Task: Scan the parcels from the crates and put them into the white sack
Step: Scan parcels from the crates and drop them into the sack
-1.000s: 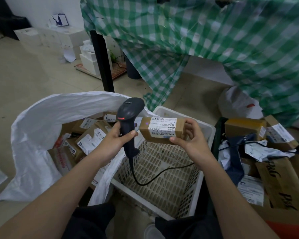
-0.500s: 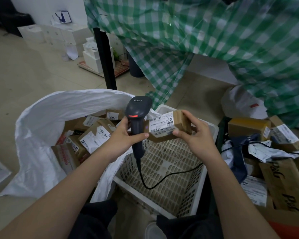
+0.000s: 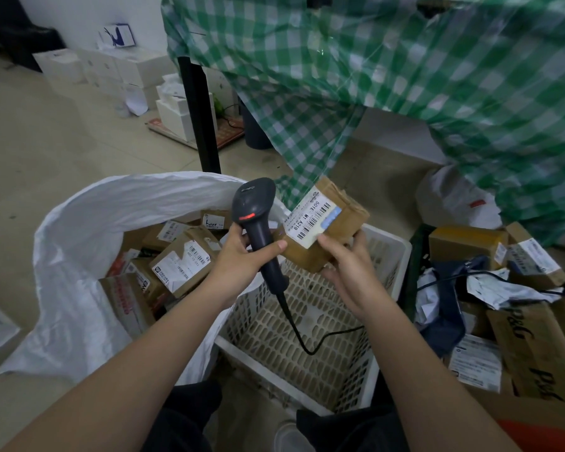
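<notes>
At the centre of the frame the left hand (image 3: pixel 242 256) is wrapped around the handle of a black barcode scanner (image 3: pixel 256 220), and the right hand (image 3: pixel 346 265) grips a brown parcel (image 3: pixel 323 230) by its lower edge, tilted so its white label faces up beside the scanner head. The parcel is held above the white crate (image 3: pixel 388 256), which looks empty apart from the scanner cord lying across it. At lower left the white sack (image 3: pixel 79 239) stands open and already holds many labelled boxes, so much of the work seems done. At the right edge a heap of further parcels (image 3: pixel 467 246) waits, so scanning this one, dropping it into the sack and working through that pile look to be what is left.
</notes>
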The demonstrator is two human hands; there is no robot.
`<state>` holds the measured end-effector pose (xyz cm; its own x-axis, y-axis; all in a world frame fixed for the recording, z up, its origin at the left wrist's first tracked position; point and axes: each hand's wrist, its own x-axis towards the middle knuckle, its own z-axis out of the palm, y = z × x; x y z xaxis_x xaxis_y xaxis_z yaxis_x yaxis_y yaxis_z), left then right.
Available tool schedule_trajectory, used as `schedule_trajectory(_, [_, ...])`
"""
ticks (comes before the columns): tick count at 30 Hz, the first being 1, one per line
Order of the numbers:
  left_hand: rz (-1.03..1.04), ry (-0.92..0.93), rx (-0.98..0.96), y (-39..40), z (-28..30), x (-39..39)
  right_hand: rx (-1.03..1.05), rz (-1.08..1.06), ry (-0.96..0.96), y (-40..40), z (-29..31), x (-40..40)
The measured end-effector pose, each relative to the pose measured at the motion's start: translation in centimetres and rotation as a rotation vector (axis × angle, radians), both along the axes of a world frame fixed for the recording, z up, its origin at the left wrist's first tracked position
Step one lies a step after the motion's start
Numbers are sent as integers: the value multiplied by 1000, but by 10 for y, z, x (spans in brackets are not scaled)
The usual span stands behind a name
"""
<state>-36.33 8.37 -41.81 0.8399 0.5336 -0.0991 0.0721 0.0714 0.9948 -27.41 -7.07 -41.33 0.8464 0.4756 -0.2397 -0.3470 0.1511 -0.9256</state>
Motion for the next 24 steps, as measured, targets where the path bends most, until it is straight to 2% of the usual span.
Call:
schedule_trajectory(5, [-102, 22, 50, 4, -1, -5, 85, -64, 75, -3, -7, 11])
schedule_trajectory(9, [-119, 57, 85, 10, -3, -11, 12, -196, 123, -9, -12, 22])
schedule_trajectory(17, [-181, 94, 64, 20, -7, -20, -47, -114, 420, -15, -19, 34])
schedule_trajectory(20, [-248, 134, 69, 22, -10, -27, -89, -92, 440, -18, -20, 34])
schedule_trajectory(24, [-260, 167, 99, 27, -14, -33, -43, -89, 409, -18, -18, 35])
